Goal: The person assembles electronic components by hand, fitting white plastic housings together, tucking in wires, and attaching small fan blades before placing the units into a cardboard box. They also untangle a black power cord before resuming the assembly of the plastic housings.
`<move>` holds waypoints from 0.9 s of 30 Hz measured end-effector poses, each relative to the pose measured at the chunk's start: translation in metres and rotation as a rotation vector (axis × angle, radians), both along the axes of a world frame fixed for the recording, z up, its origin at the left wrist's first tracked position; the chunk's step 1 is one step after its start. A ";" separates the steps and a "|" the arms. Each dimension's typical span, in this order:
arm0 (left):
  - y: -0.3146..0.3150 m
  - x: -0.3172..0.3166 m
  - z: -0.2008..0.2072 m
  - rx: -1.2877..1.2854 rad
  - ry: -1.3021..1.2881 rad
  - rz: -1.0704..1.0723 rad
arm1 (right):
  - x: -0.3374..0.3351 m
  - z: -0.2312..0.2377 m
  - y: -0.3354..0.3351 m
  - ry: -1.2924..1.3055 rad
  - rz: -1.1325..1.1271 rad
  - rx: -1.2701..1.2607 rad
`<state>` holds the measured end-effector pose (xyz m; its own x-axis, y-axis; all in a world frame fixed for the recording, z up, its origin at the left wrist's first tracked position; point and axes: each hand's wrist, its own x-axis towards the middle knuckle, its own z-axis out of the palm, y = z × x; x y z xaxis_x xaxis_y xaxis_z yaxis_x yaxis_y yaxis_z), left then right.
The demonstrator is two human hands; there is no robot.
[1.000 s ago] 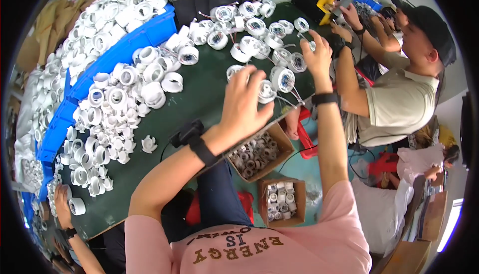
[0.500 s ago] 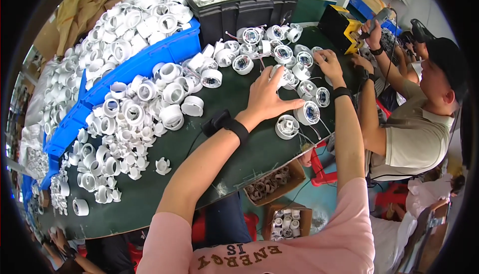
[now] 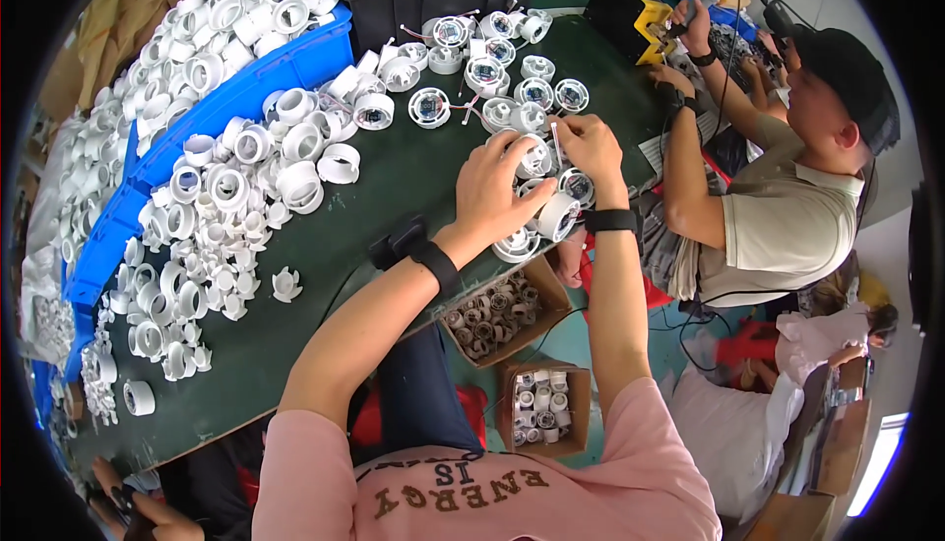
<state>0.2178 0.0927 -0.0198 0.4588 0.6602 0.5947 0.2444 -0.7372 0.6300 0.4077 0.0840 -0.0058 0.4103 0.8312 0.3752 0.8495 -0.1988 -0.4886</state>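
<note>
My left hand [image 3: 495,185] lies with fingers spread along the left side of a cluster of white round housings. Its thumb reaches over a white ring-shaped housing [image 3: 559,216] near the table's front edge. On the cluster's far right side, my right hand [image 3: 594,155] has its fingers curled in; what they grip, if anything, is hidden. A thin white piece [image 3: 557,143] stands beside its fingertips. Between my hands sits another housing [image 3: 535,159] with a circuit board inside. Just beyond are several more such housings [image 3: 533,91], some trailing thin red and white wires.
White rings and small caps [image 3: 228,190] are heaped at the left before a blue bin [image 3: 266,73]. A black crate [image 3: 433,4] stands at the back. Cardboard boxes [image 3: 544,447] with parts stand below the table [image 3: 325,236]. A co-worker [image 3: 787,187] sits at the right by a yellow-black device [image 3: 630,19].
Both hands have drawn toward me and nearer each other, the cluster of housings moving with them to the front edge. My right fingers have curled in. The whole view has shifted.
</note>
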 end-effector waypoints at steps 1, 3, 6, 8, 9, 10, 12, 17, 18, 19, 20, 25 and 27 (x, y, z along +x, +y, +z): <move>-0.005 -0.004 0.000 0.013 0.004 -0.002 | -0.004 -0.002 -0.008 0.007 -0.004 -0.015; -0.015 -0.011 0.002 0.046 0.002 0.002 | -0.021 0.008 -0.027 0.075 -0.029 -0.058; -0.028 -0.018 0.002 0.063 -0.042 0.004 | -0.032 0.011 -0.051 0.254 -0.047 -0.094; -0.038 -0.022 0.000 0.049 -0.064 -0.013 | -0.034 0.000 -0.062 0.382 0.061 0.166; -0.043 -0.024 -0.001 -0.042 -0.108 -0.075 | -0.038 0.000 -0.068 0.431 0.054 0.172; -0.047 -0.026 -0.003 -0.134 -0.152 -0.136 | -0.043 -0.001 -0.073 0.431 0.047 0.168; -0.059 -0.028 0.001 -0.144 -0.164 -0.169 | -0.050 0.000 -0.084 0.409 -0.040 0.183; -0.075 -0.034 0.000 -0.110 -0.152 -0.228 | -0.067 -0.037 -0.120 0.368 -0.009 0.446; -0.080 -0.036 0.000 -0.132 -0.147 -0.255 | -0.074 -0.036 -0.128 0.380 -0.019 0.447; -0.083 -0.037 0.000 -0.115 -0.137 -0.290 | -0.071 -0.043 -0.132 0.374 0.011 0.480; -0.085 -0.041 0.002 -0.116 -0.134 -0.288 | -0.075 -0.042 -0.136 0.377 0.011 0.479; -0.099 -0.051 0.006 0.118 -0.006 -0.456 | -0.073 -0.044 -0.160 0.422 0.025 0.427; -0.104 -0.058 0.008 0.134 0.079 -0.488 | -0.082 -0.036 -0.166 0.447 -0.010 0.356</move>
<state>0.1600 -0.0118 -0.0115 0.7412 0.2788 0.6107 -0.1052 -0.8502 0.5158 0.3257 -0.0819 -0.0417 0.6003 0.6809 0.4195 0.5442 0.0367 -0.8382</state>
